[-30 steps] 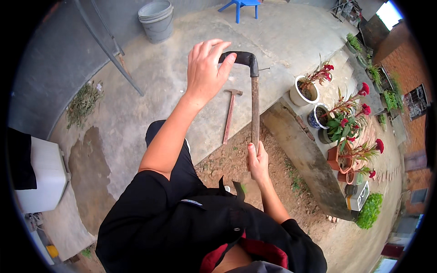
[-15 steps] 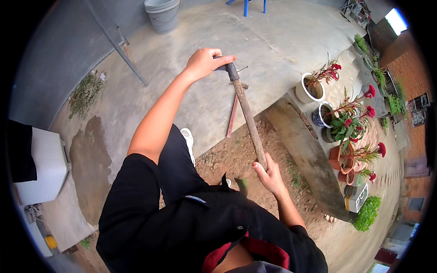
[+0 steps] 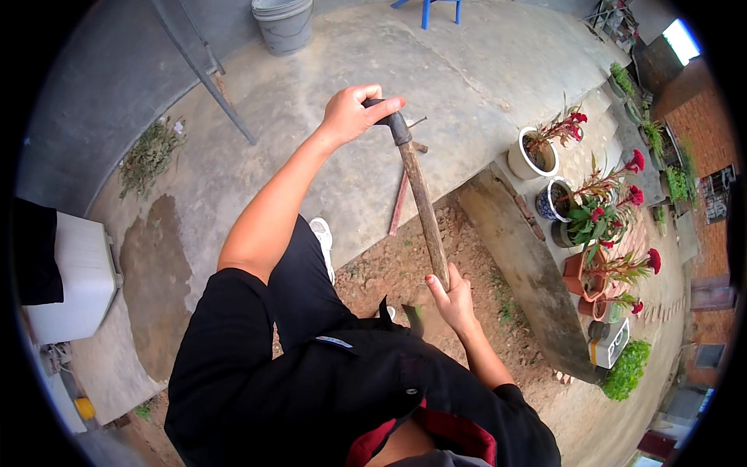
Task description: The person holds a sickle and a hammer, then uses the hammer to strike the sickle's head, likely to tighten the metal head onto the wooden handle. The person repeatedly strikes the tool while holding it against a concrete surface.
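Observation:
With my left hand (image 3: 350,115) I grip the dark metal head of a long wooden-handled tool (image 3: 425,198). My fingers and thumb close round the metal, so the full shape of the head is hidden. Lower down, my right hand (image 3: 454,300) wraps round the handle near its other end, thumb along the wood. The handle slants across in front of me, above the ground. Beyond it on the concrete lies a thin reddish bar (image 3: 399,204), partly covered by the handle.
Bare soil (image 3: 381,268) lies below my hands, bordered on the right by a low concrete wall (image 3: 517,268). Potted red flowers (image 3: 595,218) stand beside that wall. A grey bucket (image 3: 283,27) is at the far left, and a white box (image 3: 74,280) stands at the left.
My right hand has shifted slightly up and left along with the handle. My left hand keeps its grip on the metal head, almost in the same place.

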{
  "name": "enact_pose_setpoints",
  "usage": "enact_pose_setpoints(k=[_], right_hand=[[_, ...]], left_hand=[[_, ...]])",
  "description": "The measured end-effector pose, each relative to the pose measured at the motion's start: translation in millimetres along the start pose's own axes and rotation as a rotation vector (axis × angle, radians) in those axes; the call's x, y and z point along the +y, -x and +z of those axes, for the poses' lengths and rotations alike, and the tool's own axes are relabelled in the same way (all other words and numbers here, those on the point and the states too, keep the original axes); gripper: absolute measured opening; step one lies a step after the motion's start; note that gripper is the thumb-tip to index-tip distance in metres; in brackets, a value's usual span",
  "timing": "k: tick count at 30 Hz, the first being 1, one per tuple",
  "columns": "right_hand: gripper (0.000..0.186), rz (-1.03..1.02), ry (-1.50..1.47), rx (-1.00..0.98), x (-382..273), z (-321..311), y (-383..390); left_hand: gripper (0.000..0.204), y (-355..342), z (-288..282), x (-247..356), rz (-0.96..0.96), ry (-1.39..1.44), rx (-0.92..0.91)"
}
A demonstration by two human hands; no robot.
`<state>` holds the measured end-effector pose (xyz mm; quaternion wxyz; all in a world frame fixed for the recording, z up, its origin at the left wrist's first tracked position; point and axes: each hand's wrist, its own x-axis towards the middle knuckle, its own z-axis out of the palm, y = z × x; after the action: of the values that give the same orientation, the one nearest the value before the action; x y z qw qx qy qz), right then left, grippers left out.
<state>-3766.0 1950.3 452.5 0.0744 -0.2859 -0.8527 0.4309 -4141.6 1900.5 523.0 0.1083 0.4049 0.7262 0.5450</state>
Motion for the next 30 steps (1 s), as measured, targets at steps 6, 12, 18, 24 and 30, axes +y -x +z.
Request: enact_pose_setpoints(k=[6, 12, 18, 24, 30], right_hand=[[0.041, 0.001, 0.100, 0.098, 2.9, 13.8, 3.7], [0.037, -0.021, 0.009, 0.052, -2.1, 20.2, 0.9], [0.038, 0.084, -0.236, 0.032, -17.8, 26.1, -3.9], [0.037, 0.049, -0.261, 0.175, -41.5, 47.7, -22.9], [0.039, -0.009, -0.234, 0.071, -37.2, 62.3, -17.0]], left_hand=[[0.049, 7.1, -1.5, 14.1, 0.075, 0.229, -0.013], [0.049, 16.4, -1.4, 22.1, 0.264, 0.143, 0.084], [0.044, 16.6, 5.1, 43.1, 0.497, -0.012, 0.634], [0.074, 60.3, 55.1, 48.2, -0.340, 0.491, -0.194], [0.068, 71.2, 67.8, 60.2, -0.335, 1.093, -0.182]])
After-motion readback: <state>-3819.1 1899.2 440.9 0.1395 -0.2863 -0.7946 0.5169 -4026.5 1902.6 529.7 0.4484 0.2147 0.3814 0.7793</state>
